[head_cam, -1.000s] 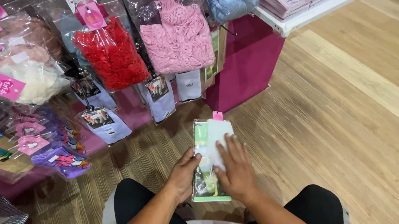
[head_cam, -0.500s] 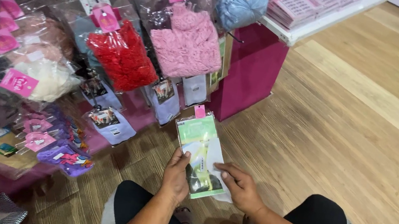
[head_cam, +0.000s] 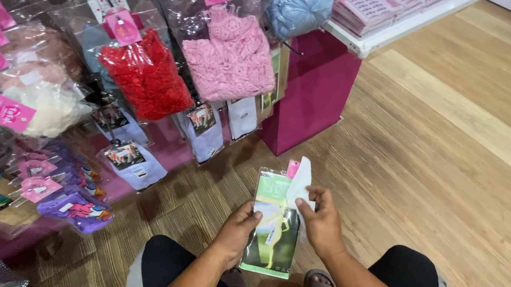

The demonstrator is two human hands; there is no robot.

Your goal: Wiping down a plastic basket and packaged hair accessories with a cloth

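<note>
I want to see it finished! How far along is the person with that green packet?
Done: the green packet is off the display and held low by the left hand. In hand: the right hand lifts a white flap at its top. Left: the packet isn't on any hook among the hanging bagged items.

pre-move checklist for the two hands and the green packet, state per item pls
1. Left hand has a grip on the green packet at its left edge: ok.
2. Right hand pinches the white flap at the packet's top right: ok.
3. Packet held off the wooden floor: ok.
4. Packet apart from the hanging bagged goods, nearest the pink knit bag: ok.
5. Packet sealed or opened: cannot tell.
6. Pink tag on the packet's top: ok, partly hidden by the flap.
</note>
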